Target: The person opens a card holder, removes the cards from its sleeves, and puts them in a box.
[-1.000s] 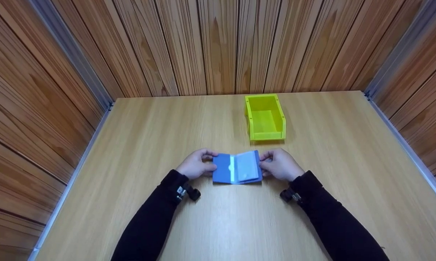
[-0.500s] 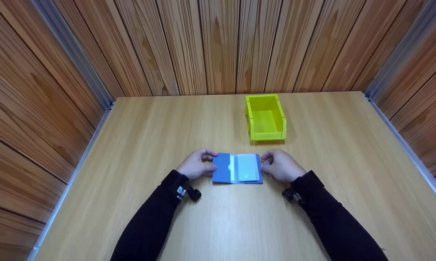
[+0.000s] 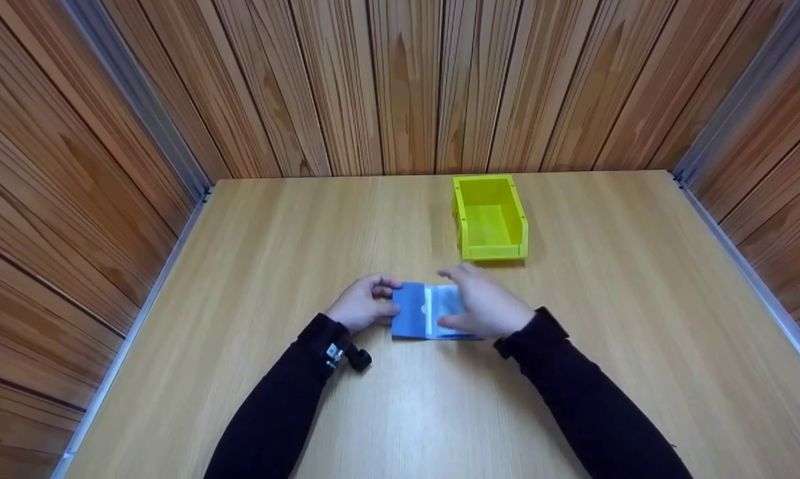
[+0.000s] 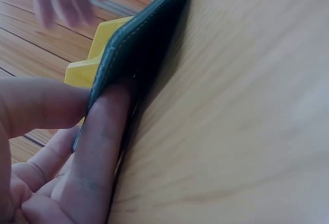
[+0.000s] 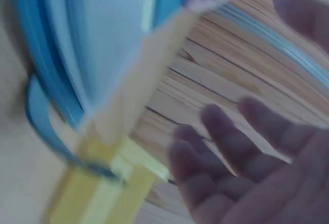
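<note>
A blue card holder (image 3: 408, 313) lies spread apart on the table, its clear plastic sleeves (image 3: 445, 299) on the right half. My left hand (image 3: 361, 303) pinches the left cover; the left wrist view has the thumb on one side of the cover (image 4: 121, 49) and a finger underneath. Over the right half hovers my right hand (image 3: 490, 303), fingers spread and hiding part of the sleeves. In the right wrist view that hand (image 5: 247, 167) holds nothing and is apart from the holder. A narrow blue strap (image 5: 37, 111) curves out from the holder's edge there.
A yellow open-front bin (image 3: 491, 219) stands behind the holder, towards the back of the wooden table (image 3: 293, 233). Wood-panelled walls (image 3: 400, 86) rise at the back and both sides. A small camera (image 3: 358, 359) sits at my left wrist.
My right hand has let go of the holder's right edge and moved left over the sleeves, its fingers spreading. The sleeves have settled flatter. The left hand keeps its grip.
</note>
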Demonstrator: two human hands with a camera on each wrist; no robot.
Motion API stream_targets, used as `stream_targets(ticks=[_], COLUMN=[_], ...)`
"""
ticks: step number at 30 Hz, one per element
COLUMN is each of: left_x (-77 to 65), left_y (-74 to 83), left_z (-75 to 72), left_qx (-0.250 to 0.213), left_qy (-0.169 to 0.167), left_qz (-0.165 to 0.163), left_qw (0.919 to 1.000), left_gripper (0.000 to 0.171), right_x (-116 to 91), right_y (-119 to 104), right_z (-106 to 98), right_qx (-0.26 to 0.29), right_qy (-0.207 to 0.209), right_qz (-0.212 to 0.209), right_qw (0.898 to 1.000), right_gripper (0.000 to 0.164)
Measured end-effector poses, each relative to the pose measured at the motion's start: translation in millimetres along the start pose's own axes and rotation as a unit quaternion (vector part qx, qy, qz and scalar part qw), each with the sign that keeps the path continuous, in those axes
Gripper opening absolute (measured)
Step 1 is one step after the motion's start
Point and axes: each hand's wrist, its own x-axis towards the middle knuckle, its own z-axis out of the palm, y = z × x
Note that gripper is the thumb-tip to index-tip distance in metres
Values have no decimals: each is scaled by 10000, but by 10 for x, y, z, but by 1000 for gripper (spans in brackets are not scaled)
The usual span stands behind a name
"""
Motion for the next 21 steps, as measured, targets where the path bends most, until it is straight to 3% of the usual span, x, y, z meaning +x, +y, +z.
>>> stream_targets(ticks=[5,11,21], left_x=[3,6,16], left_y=[-18,-24,-21], left_z=[5,-5,-19], left_qx=[56,123,180], left_qy=[-51,-50,-4], left_qz=[-1,20,29], left_qw=[10000,9999,9998], left_gripper=[46,46,45], right_x=[82,99,129], right_y=[98,233,272], right_z=[204,217,189], right_qx=[-562,-535,-194], right_qy=[-389,-386,-401], right_qz=[320,617,722], right_qw=[9971,9959,9964], right_gripper=[95,109,101])
